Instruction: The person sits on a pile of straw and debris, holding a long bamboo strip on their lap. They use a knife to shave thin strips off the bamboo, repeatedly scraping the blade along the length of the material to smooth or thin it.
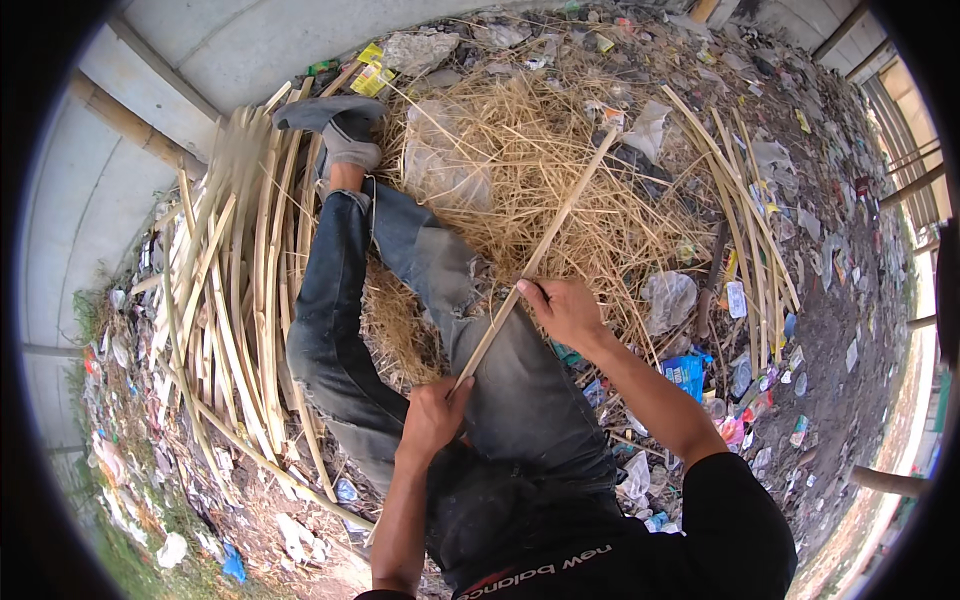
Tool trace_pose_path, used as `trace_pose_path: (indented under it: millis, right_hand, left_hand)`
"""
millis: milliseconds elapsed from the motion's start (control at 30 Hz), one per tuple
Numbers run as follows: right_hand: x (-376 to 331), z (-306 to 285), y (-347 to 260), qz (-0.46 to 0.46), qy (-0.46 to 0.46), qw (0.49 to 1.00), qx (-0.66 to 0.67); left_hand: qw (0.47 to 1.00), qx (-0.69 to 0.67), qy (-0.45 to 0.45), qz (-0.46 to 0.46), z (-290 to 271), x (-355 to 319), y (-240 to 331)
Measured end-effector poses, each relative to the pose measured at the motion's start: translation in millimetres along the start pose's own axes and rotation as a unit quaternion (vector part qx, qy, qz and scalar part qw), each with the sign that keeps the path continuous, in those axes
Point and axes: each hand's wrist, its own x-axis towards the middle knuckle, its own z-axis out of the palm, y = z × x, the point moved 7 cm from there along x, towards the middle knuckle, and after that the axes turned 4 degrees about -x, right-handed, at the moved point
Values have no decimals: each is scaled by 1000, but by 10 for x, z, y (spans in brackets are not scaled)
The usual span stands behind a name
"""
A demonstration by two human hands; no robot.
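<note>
A long, flat bamboo strip (pixel 562 214) slants across my lap, its far end reaching over a heap of thin shavings. Near its lower end my left hand (pixel 432 420) is closed round it, just above my left thigh. Partway up, my right hand (pixel 565 312) grips the same strip with the thumb lying along it. Whether the right fingers also hold a small tool is hidden. Worn blue-grey jeans (pixel 510 390) on my bent legs lie under both hands.
Many split bamboo strips (pixel 262 290) lie piled on the left, beside my shoe (pixel 335 115). A smaller bundle of strips (pixel 755 235) rests at the right. Pale shavings (pixel 560 150) cover the ground ahead. Litter surrounds me, including a blue packet (pixel 686 375). A grey wall (pixel 110 200) stands at left.
</note>
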Motion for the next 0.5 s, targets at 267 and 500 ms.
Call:
trace_pose_path:
  millis: [267, 500]
  right_hand:
    - [-332, 186, -439, -1, 2, 1000, 2]
    - [-451, 260, -564, -46, -23, 996, -70]
  left_hand:
    - [1000, 2, -1, -22, -67, 80, 90]
    - [999, 16, 24, 31, 2, 245, 223]
